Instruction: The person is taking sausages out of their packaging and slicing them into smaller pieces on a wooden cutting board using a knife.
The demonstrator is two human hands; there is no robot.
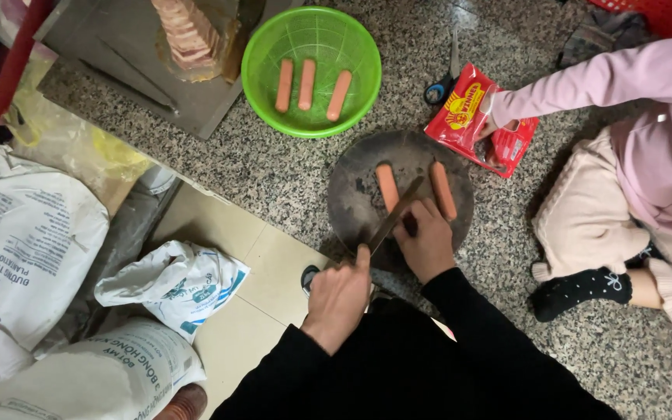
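My left hand [338,295] grips the handle of a knife [395,214]. Its blade slants up and right across a round dark cutting board [351,194]. Two pink sausages lie on the board: the left one [386,185] under the blade, the right one [442,190] beside the blade tip. My right hand [428,243] rests on the board with curled fingers, the fingertips pressing at the near end of the left sausage, close to the blade.
A green bowl [262,39] with three sausages sits beyond the board. Another person in pink sits at the right, their hand [490,124] on a red sausage packet [468,109]. Scissors [437,89] lie nearby. White sacks [25,241] crowd the left; a red basket [663,12] is at the top right.
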